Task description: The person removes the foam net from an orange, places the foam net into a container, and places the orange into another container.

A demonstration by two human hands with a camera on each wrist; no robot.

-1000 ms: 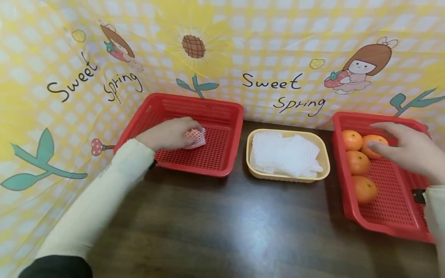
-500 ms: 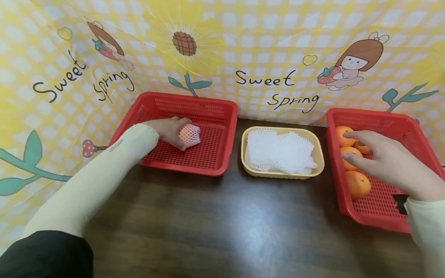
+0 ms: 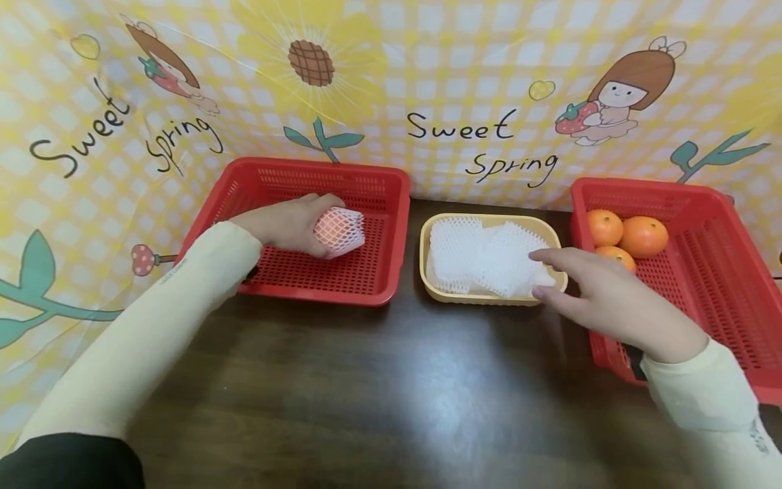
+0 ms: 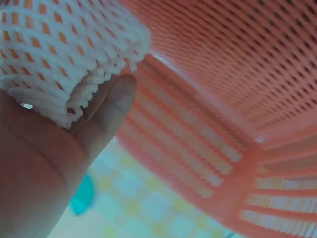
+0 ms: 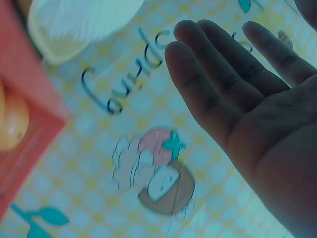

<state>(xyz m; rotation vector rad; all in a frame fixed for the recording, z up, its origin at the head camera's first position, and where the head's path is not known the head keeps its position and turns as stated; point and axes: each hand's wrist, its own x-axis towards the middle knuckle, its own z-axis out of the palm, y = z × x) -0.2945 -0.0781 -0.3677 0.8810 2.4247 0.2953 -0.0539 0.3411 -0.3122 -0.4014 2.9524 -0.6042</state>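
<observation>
My left hand [image 3: 290, 224] is inside the left red basket [image 3: 330, 297], holding an orange in a white foam net [image 3: 339, 232]. In the left wrist view, the foam net [image 4: 54, 49] lies against the palm, with a finger or thumb showing beside its open end; the other fingers are hidden. Between the small yellow tray [image 3: 476, 299] and the right red basket [image 3: 727, 197] hovers my right hand [image 3: 617, 299]. Its fingertips are over the tray's right end, near the white foam nets [image 3: 489, 257]. The right wrist view shows the fingers [image 5: 218, 84] extended and the palm bare.
Several loose oranges [image 3: 643, 236] lie at the left side of the right basket, partly hidden by my right hand. Behind everything hangs a yellow checked cloth [image 3: 452, 61]. The dark wooden table [image 3: 366, 387] extends in front.
My right hand has moved left from over the oranges to the tray's right end. My left hand stays in the left basket, with the netted orange now showing more fully.
</observation>
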